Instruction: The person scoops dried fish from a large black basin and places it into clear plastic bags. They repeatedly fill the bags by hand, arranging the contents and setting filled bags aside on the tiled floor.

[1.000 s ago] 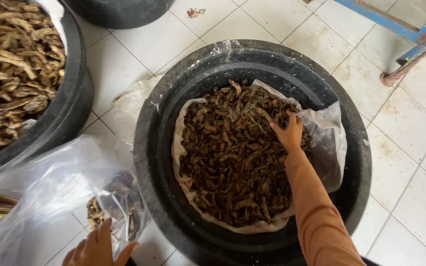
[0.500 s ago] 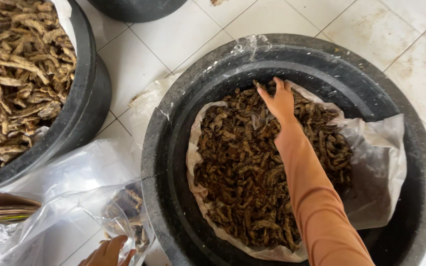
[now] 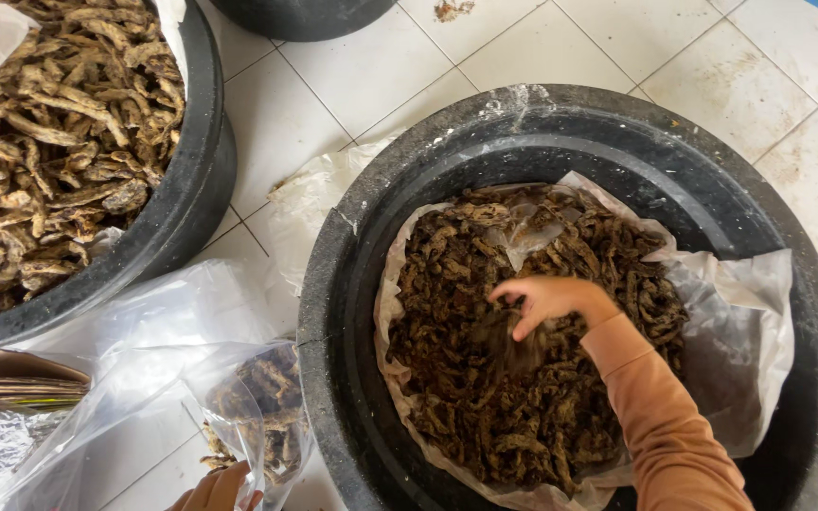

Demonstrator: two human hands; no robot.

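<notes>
- Head view: your right hand (image 3: 546, 301) is down in the black tub (image 3: 447, 161), fingers curled and raking into the dark dried strips (image 3: 485, 378). A blurred clump sits under the fingers, so the hand looks cupped around a scoop of strips; how tightly it closes I cannot tell.
- The strips lie all around that grip, heaped on a thin plastic liner (image 3: 740, 322) that runs up the tub wall, likely to keep the pile off the bare plastic.
- Your orange sleeve (image 3: 665, 426) comes in from the near edge, over the tub rim.
- Your left hand (image 3: 215, 489) shows only at the frame's bottom edge, pinching the mouth of a clear bag (image 3: 248, 397). Held so, the bag stands open, with some dark strips already inside.
- The bag sits just left of the tub, close beside your scooping hand.
- Further left, a second tub (image 3: 196, 189) holds paler strips (image 3: 49, 142), well apart from either hand.
- White floor tiles (image 3: 617, 38) lie beyond.
</notes>
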